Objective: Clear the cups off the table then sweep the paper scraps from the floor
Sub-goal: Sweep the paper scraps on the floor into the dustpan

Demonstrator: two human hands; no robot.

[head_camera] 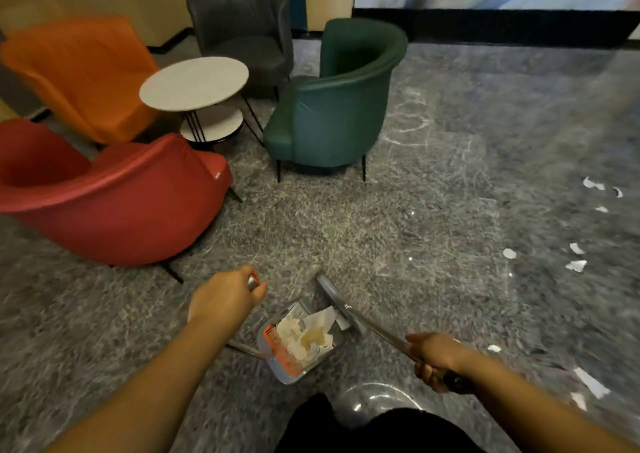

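A grey dustpan [281, 369] with an orange edge rests low near my feet and holds several white paper scraps [306, 335]. My left hand [225, 298] grips the top of the dustpan's metal handle. The broom's metal pole [375, 329] is gripped by my right hand [434, 359], and its grey head [327, 286] lies on the floor beside the dustpan. More paper scraps [575, 265] lie on the grey floor to the right. The round white table [194, 84] at the upper left shows no cups.
Around the table stand a red armchair [114, 196], an orange one [79, 72], a dark grey one [242, 33] and a green one [332, 106]. A lower round shelf [216, 123] sits under the table. A dark baseboard [485, 25] lines the far wall.
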